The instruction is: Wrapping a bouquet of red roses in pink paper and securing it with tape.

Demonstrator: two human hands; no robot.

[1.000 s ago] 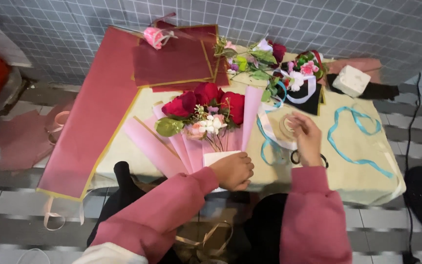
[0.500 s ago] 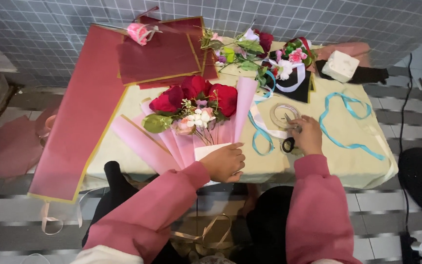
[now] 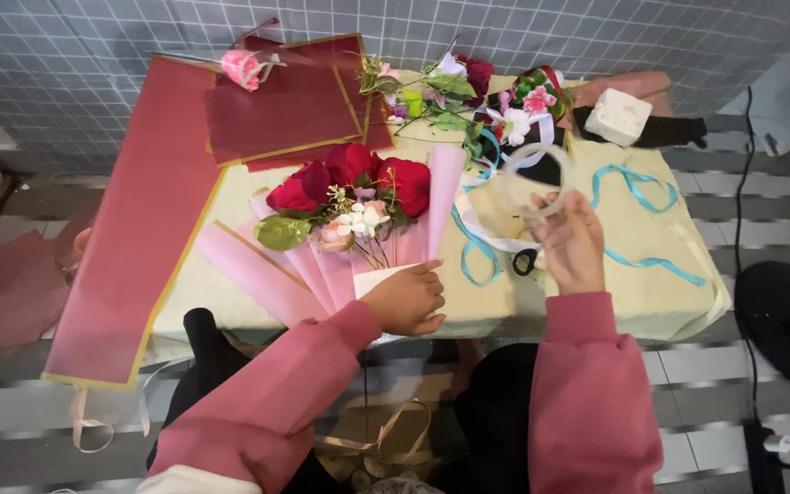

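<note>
The tape roll [image 3: 538,180], a clear ring, is raised above the table [image 3: 660,302] at its right-centre, pinched at its near rim between the fingers of the right hand [image 3: 572,242]; the ring stands clear above the fingertips, with its open centre facing the camera; whether a loose tape end has been drawn off cannot be told. The left hand [image 3: 409,297] lies flat, fingers together and pressed down, on the near end of the bouquet [image 3: 349,197], where the pink wrapping paper [image 3: 322,265] gathers at the table's near edge; it pins the wrap and grips nothing. The step in hand appears to be securing the wrap: hold with one hand, feed tape with the other; the next move likely calls for bringing the roll left and nearer, since roll and gathered wrap are well apart. Scissors [image 3: 525,263] lie just left of the right hand, among blue ribbon [image 3: 473,242]; dark red paper sheets [image 3: 285,110] lie far left; loose flowers [image 3: 468,91] and a white block [image 3: 618,116] lie along the far edge.
</note>
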